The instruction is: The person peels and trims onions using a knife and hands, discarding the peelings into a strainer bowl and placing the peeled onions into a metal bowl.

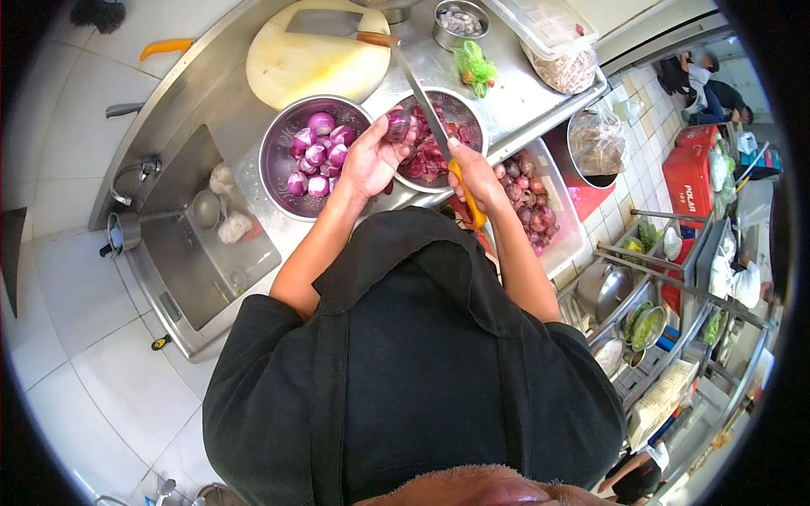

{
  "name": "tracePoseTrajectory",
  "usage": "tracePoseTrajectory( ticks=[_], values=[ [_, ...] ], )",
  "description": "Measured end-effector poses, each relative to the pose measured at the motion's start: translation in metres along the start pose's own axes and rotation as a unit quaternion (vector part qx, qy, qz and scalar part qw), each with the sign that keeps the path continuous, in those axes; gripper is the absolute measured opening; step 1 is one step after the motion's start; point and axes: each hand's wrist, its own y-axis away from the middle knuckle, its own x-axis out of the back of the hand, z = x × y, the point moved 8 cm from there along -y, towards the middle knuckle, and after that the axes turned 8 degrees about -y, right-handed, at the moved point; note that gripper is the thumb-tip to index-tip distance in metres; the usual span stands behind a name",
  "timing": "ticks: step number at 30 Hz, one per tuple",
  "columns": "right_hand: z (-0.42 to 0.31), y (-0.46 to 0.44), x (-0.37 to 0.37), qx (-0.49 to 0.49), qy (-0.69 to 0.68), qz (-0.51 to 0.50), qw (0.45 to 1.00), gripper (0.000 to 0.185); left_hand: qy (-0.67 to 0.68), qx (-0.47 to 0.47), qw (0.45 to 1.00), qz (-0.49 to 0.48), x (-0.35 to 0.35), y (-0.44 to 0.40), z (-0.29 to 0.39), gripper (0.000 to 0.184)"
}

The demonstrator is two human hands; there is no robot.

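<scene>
My left hand (pixel 375 162) holds a red onion (pixel 397 126) in its fingers, between two metal colanders. Wrapped round the yellow handle of a long knife (pixel 424 101) is my right hand (pixel 475 175); the blade points up and away, close to the onion. Peeled purple onions fill part of the left colander (pixel 277 126). The right colander (pixel 474 114), under the blade, contains dark red onion skins (pixel 428 160). Unpeeled red onions (pixel 531 207) lie in a white plastic tub (pixel 574 221) to the right, below counter height.
A round cutting board (pixel 287 72) with a cleaver (pixel 325 24) lies behind the colanders. A sink (pixel 181 244) is at left. Beyond my hands are a green plastic bag (pixel 475 67) and a metal bowl (pixel 460 38). Metal racks (pixel 675 278) and people (pixel 717 93) are at right.
</scene>
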Motion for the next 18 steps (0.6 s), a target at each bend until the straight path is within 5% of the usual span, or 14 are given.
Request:
tracePoseTrajectory(
  ticks=[4,10,16,18],
  values=[
    [-0.025,0.020,-0.008,0.091,0.132,0.014,0.987,0.063,-0.032,0.011,0.999,-0.008,0.005,0.001,-0.004,0.035],
    [-0.049,0.046,-0.024,0.121,0.101,-0.050,0.986,0.061,-0.142,0.015,0.989,0.029,0.001,0.006,-0.003,0.035],
    [-0.050,0.035,-0.036,0.327,0.156,-0.022,0.932,0.064,-0.137,0.004,0.990,0.029,-0.010,0.009,-0.006,0.029],
    [-0.052,0.041,-0.037,0.304,0.187,-0.018,0.934,0.064,-0.166,-0.012,0.986,0.025,-0.009,0.009,-0.003,0.028]
  ],
)
